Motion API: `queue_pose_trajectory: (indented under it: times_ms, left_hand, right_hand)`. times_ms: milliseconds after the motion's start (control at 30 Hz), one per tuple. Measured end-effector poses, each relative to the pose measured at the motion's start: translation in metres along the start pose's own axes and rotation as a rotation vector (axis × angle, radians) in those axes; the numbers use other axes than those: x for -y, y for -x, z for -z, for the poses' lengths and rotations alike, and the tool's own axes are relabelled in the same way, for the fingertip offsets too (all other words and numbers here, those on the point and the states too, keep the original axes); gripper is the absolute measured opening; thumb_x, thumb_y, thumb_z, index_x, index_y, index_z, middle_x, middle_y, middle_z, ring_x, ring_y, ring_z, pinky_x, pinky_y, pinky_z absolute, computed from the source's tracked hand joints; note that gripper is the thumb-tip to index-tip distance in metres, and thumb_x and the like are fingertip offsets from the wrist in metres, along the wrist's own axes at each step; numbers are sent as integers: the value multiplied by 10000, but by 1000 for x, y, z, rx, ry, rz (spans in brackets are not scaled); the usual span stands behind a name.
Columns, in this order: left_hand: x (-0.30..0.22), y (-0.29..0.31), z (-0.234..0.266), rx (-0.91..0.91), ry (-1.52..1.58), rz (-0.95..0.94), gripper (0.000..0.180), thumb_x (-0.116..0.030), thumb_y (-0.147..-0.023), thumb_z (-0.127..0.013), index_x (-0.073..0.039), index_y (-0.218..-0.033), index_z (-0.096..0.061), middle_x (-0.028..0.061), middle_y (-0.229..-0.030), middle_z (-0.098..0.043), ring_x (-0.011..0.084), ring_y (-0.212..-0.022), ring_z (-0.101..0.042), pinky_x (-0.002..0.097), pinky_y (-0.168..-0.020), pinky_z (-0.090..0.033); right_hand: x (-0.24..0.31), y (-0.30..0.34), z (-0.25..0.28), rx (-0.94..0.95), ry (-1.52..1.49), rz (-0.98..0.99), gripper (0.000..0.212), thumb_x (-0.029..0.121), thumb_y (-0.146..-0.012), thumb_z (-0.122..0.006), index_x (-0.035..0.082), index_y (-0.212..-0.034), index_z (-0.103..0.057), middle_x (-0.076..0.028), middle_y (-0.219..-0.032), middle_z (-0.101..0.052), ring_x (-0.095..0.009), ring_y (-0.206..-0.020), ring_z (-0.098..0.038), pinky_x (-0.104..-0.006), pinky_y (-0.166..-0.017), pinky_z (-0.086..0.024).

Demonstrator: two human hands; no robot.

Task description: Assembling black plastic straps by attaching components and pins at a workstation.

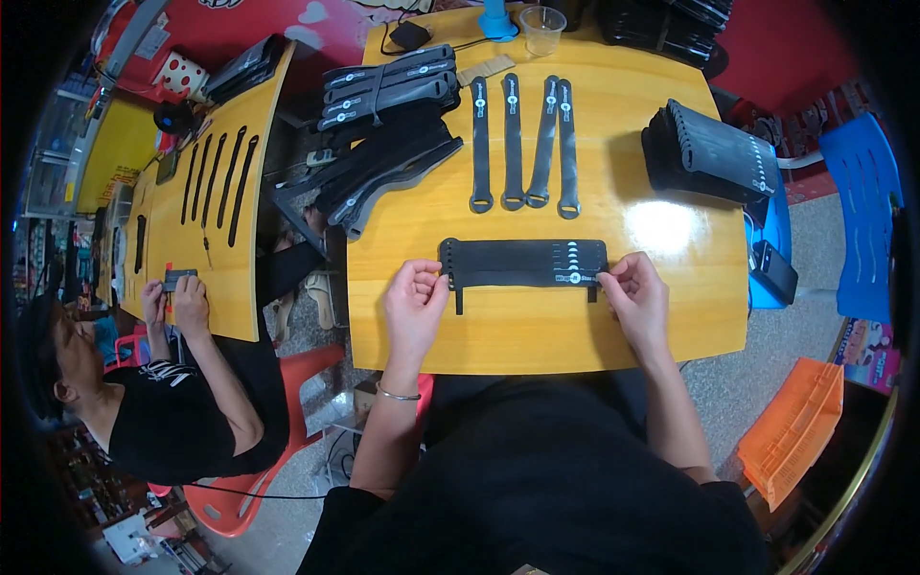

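Observation:
In front of me on the yellow table lies a fanned stack of black straps (508,264), side by side and overlapping, with white printing near the right end. My left hand (416,305) pinches its left end at the lower corner. At the lower right corner, my right hand (636,299) has thumb and fingers closed on the straps. Two narrow black strips (459,302) poke out from under the stack toward me, one near each end. Beyond it, several single black straps (513,144) lie lengthwise, each with a slotted near end.
Bundled black straps (388,91) and a loose black pile (393,177) sit at the table's far left. Another thick strap stack (709,153) stands at the right. At the back is a clear plastic cup (542,31). A co-worker (192,402) handles a strap at the left table (206,259).

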State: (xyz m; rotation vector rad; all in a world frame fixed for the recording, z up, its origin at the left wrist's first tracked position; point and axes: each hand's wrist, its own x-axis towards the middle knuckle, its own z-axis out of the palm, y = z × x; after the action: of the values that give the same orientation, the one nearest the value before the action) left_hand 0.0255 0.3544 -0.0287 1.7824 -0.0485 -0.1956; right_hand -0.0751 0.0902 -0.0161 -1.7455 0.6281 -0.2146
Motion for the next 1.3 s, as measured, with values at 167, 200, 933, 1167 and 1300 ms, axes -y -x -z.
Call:
queue_pose_trajectory:
  times_ms: [167, 200, 933, 1167, 1300]
  left_hand:
    - [1, 0, 0, 0, -28, -7, 147, 58, -805, -616, 0, -933, -571, -18, -713, -519, 22, -597, -478, 147, -528, -414]
    - [0, 0, 0, 1, -36, -13, 146, 59, -804, -614, 1, -932, -571, -18, -714, -520, 23, -597, -479, 148, -528, -415]
    - [5, -1, -1, -8, 8, -25, 132, 72, -794, -615, 0, -899, -580, -18, -723, -533, 22, -601, -491, 149, -533, -426]
    - [9, 0, 0, -25, -21, -52, 112, 69, -796, -618, 3, -880, -585, -5, -745, -554, 30, -625, -511, 152, -556, -438]
    - [6, 0, -1, -20, 6, -39, 113, 67, -796, -622, 4, -881, -585, -6, -741, -552, 31, -625, -512, 151, -558, -439]
  right_hand:
    - [-2, 0, -1, -13, 47, 28, 200, 23, -796, -693, 14, -793, -494, 12, -662, -543, -28, -596, -514, -179, -532, -431]
    - [-2, 0, 0, -18, 71, 39, 206, 23, -796, -694, 14, -787, -488, 10, -651, -540, -27, -588, -508, -181, -526, -426]
    - [5, -2, -1, -49, 216, 44, 228, 62, -779, -713, 24, -745, -491, -38, -610, -573, -71, -553, -563, -223, -530, -461]
    - [6, -1, -4, -59, 236, 125, 215, 67, -780, -707, 15, -758, -499, -64, -616, -581, -104, -538, -580, -239, -524, -464]
    - [12, 0, -4, -67, 271, 114, 217, 65, -770, -713, 14, -771, -502, -70, -611, -568, -127, -522, -577, -243, -515, -456]
